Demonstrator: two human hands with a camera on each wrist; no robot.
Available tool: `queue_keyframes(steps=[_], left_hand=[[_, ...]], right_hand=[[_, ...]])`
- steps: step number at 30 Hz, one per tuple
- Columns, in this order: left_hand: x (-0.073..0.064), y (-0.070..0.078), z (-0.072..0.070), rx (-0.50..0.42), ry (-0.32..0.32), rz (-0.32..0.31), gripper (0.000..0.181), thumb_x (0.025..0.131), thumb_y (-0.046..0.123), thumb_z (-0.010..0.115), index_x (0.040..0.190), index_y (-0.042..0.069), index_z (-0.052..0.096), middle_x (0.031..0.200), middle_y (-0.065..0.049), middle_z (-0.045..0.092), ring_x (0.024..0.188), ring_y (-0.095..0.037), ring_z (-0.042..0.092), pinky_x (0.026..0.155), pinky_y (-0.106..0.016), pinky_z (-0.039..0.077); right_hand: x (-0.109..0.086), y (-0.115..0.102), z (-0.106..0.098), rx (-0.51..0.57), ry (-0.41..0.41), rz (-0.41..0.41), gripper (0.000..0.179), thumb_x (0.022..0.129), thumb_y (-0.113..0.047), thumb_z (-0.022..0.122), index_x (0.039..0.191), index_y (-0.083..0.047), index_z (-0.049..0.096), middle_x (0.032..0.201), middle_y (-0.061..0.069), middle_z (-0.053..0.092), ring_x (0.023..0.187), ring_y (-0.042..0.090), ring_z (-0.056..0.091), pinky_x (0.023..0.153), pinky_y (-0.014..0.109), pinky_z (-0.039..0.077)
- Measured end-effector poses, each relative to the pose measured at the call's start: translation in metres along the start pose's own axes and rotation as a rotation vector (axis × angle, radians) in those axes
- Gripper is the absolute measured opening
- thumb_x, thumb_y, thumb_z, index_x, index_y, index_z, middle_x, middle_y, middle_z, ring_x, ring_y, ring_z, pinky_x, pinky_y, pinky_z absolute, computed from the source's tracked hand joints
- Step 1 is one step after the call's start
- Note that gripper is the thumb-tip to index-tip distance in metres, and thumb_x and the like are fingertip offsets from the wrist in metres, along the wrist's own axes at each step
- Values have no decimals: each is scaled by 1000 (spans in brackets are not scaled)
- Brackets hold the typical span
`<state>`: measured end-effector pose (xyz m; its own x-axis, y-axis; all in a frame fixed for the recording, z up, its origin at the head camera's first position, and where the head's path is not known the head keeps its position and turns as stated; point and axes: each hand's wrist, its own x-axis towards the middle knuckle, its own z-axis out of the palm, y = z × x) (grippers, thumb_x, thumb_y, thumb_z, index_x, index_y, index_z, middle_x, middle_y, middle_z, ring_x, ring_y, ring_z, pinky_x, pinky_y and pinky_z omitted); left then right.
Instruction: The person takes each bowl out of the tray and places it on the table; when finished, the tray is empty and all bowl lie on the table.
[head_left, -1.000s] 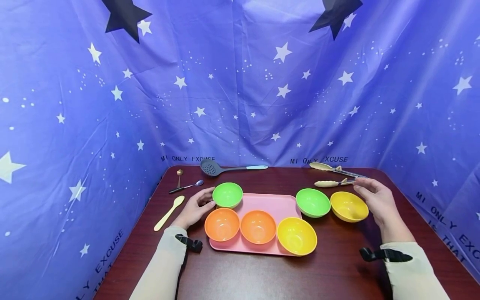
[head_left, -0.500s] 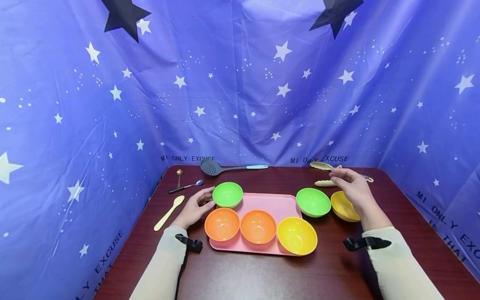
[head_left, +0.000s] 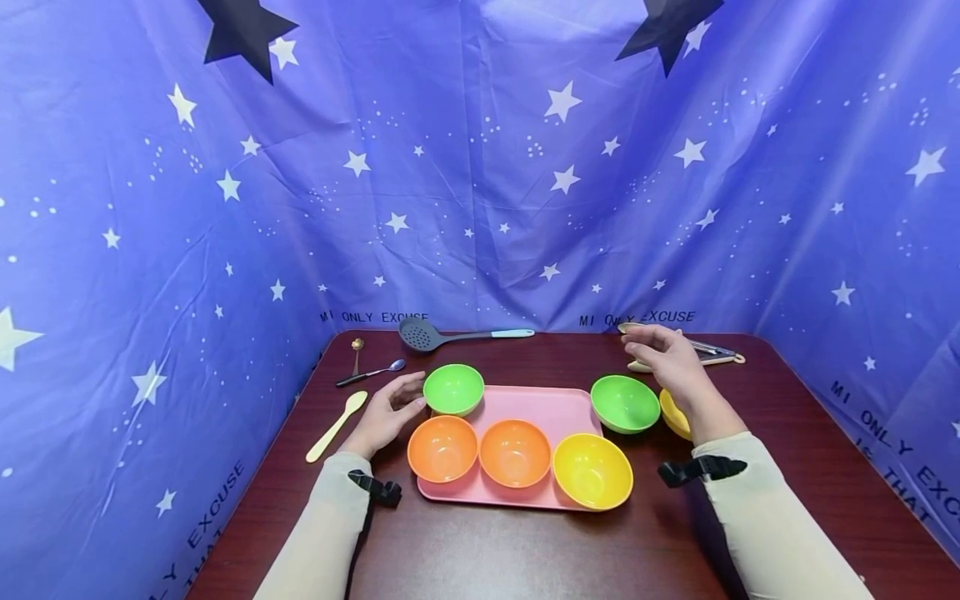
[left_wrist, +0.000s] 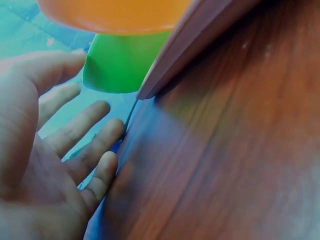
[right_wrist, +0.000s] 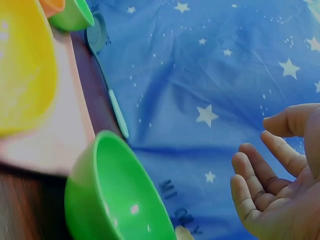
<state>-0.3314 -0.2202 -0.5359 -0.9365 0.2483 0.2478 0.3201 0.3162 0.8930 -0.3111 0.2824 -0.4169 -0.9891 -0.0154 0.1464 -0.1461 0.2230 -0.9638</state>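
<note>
My left hand (head_left: pixel 386 417) is beside the left green bowl (head_left: pixel 453 389), fingers loosely spread and holding nothing. In the left wrist view its thumb comes close to that bowl's side; whether they touch I cannot tell. My right hand (head_left: pixel 671 362) hovers, with nothing in it, behind the right green bowl (head_left: pixel 625 404). It partly covers the tongs (head_left: pixel 720 354) and a yellow bowl (head_left: pixel 672 417). On the pink tray (head_left: pixel 536 400) are two orange bowls (head_left: pixel 442 450) and another yellow bowl (head_left: pixel 592 472), which overlaps the tray's front right corner.
A slotted skimmer (head_left: pixel 420 335) with a pale blue handle lies at the back. To the left are a pale yellow spoon (head_left: pixel 337 425), a dark-handled spoon (head_left: pixel 375 372) and a small gold spoon (head_left: pixel 357 348). A starry blue cloth (head_left: pixel 465 192) hangs around the table.
My right hand has moved left from beside the right yellow bowl, across it, to behind the right green bowl. The left hand and the bowls stay where they were.
</note>
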Motion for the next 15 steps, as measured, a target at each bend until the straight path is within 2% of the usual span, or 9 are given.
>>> queue_keyframes(steps=[5, 7, 9, 12, 15], left_hand=[[-3, 6, -3, 25, 48, 31, 53, 101, 12, 71, 150, 2, 54, 137, -21, 66, 121, -40, 64, 104, -62, 46], [-5, 9, -5, 40, 59, 32, 51, 101, 11, 72, 148, 3, 55, 136, -21, 66, 119, -40, 64, 103, -62, 46], [-8, 13, -6, 64, 61, 27, 50, 101, 12, 71, 148, 4, 56, 135, -19, 67, 117, -37, 65, 102, -58, 47], [-12, 17, -8, 86, 41, 13, 49, 101, 15, 72, 147, 7, 58, 134, -15, 68, 116, -32, 66, 101, -52, 50], [-18, 21, -10, 103, 24, -2, 48, 101, 20, 72, 147, 11, 58, 134, -10, 68, 115, -28, 68, 100, -50, 50]], right_hand=[[3, -13, 14, -48, -47, 28, 46, 107, -26, 64, 145, -3, 56, 137, 14, 64, 105, 5, 64, 91, 29, 53], [5, -16, 21, -60, -64, 31, 45, 107, -26, 63, 146, -4, 55, 143, 19, 60, 107, 6, 63, 97, 36, 50], [8, -17, 27, -54, -74, 22, 43, 107, -23, 63, 145, -2, 56, 141, 20, 61, 108, 5, 63, 101, 40, 49], [12, -17, 36, -33, -82, -11, 40, 106, -16, 63, 142, 2, 57, 133, 16, 65, 108, 4, 63, 101, 34, 51], [15, -16, 44, -12, -98, -47, 39, 105, -11, 65, 139, 6, 58, 128, 18, 67, 106, 3, 64, 93, 24, 52]])
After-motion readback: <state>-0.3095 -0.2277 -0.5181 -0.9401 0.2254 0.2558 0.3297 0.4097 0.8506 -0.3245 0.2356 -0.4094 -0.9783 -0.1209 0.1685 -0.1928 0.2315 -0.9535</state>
